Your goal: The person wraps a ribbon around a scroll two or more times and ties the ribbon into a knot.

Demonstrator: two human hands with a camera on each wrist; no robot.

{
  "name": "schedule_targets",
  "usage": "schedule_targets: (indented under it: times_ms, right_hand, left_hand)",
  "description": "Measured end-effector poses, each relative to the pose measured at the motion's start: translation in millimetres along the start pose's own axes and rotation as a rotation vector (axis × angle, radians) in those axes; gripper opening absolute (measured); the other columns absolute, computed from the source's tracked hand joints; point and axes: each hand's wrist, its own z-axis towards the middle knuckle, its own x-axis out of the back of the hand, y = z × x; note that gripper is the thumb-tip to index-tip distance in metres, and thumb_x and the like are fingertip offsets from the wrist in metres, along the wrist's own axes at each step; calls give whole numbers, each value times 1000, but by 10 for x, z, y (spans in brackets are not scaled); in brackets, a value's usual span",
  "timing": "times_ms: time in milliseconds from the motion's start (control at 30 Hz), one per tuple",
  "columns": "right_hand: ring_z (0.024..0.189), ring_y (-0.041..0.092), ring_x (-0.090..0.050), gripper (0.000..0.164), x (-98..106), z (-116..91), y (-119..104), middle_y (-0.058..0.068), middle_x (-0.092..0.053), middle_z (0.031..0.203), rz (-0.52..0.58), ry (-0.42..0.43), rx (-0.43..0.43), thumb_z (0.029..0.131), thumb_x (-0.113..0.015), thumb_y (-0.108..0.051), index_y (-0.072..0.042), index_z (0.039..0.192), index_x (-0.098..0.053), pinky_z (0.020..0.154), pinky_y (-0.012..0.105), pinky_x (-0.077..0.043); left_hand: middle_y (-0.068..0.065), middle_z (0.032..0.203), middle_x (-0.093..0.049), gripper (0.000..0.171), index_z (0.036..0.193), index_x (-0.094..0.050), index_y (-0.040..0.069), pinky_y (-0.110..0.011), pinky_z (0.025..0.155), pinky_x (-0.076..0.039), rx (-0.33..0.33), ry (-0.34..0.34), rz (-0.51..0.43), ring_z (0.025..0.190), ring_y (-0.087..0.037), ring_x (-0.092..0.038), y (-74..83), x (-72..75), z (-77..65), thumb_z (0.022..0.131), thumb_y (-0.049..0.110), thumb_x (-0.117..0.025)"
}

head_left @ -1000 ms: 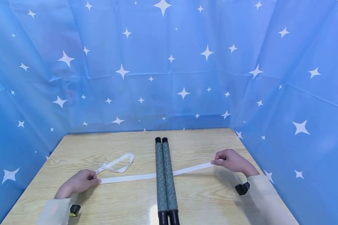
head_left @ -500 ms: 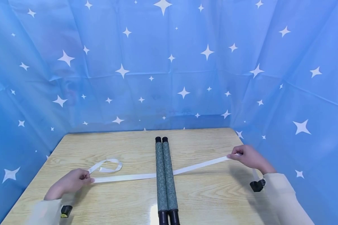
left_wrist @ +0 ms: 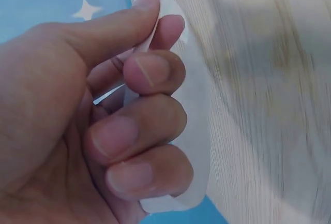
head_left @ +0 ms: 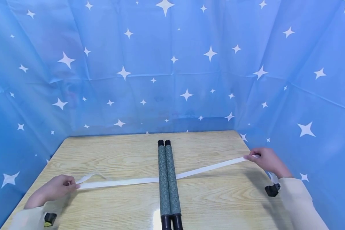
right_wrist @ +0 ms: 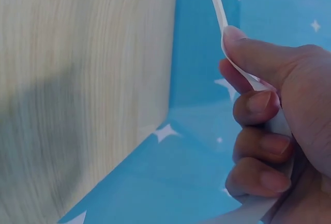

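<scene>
A long white ribbon (head_left: 123, 182) runs across the wooden table, passing beneath a scroll (head_left: 168, 182) rolled up from both ends into two green patterned rolls with black knobs. My left hand (head_left: 52, 190) pinches the ribbon on the left side between thumb and forefinger. In the left wrist view the loose part of the ribbon (left_wrist: 195, 110) hangs behind its curled fingers. At the right, my right hand (head_left: 269, 162) pinches the other stretch, raised above the tabletop. The right wrist view shows the ribbon (right_wrist: 217, 1) running through this hand's grip, its tail hanging below.
The pale wooden table (head_left: 126, 153) has its right edge below my right hand. A blue curtain (head_left: 149, 64) with white stars surrounds the back and sides. Small black wrist cameras (head_left: 272, 190) sit at the cuffs.
Both hands have moved outward, left hand leftward and right hand rightward and slightly up, lengthening the ribbon between them. The loose loop by the left hand has shrunk. The scroll stays put.
</scene>
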Motion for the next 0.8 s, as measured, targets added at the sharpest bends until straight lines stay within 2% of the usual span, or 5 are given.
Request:
schedule_targets:
  times_ms: [167, 267, 400, 533, 800]
  right_hand:
    - [58, 15, -41, 33, -6, -17, 116, 1, -52, 67, -21, 0, -37, 94, -63, -44, -16, 79, -66, 55, 32, -35]
    - [58, 16, -40, 33, -21, -26, 178, 1, -51, 66, -39, -4, -66, 95, -63, -43, -15, 79, -65, 54, 32, -34]
    - [61, 16, -45, 35, -86, -24, 262, 3, -59, 73, -50, -21, -96, 94, -63, -45, -12, 85, -70, 55, 33, -37]
    - [64, 16, -49, 36, -213, -9, 363, 4, -65, 79, -59, -43, -91, 93, -65, -46, -11, 89, -72, 56, 33, -41]
    - [70, 18, -54, 13, -399, -25, 457, 4, -66, 84, -68, -60, -62, 91, -69, -25, -13, 90, -70, 61, 35, -45]
  left_hand:
    - [6, 58, -34, 28, 79, -58, 8, -25, 48, -32, 42, -19, -5, 49, -4, -29, -208, 151, -104, 99, 27, -58]
    - [5, 58, -36, 29, 81, -59, 9, -25, 48, -32, 109, -20, 10, 48, -5, -30, -323, 231, -158, 99, 31, -58]
    - [3, 62, -40, 29, 82, -61, 11, -26, 53, -33, 184, 6, 67, 53, -9, -35, -442, 288, -198, 98, 35, -59]
    - [3, 65, -39, 29, 81, -62, 14, -28, 57, -32, 245, 22, 118, 57, -12, -35, -493, 271, -220, 97, 38, -61]
    - [0, 68, -48, 28, 83, -62, 10, -32, 61, -36, 335, 51, 140, 65, -17, -43, -544, 177, -189, 93, 36, -65]
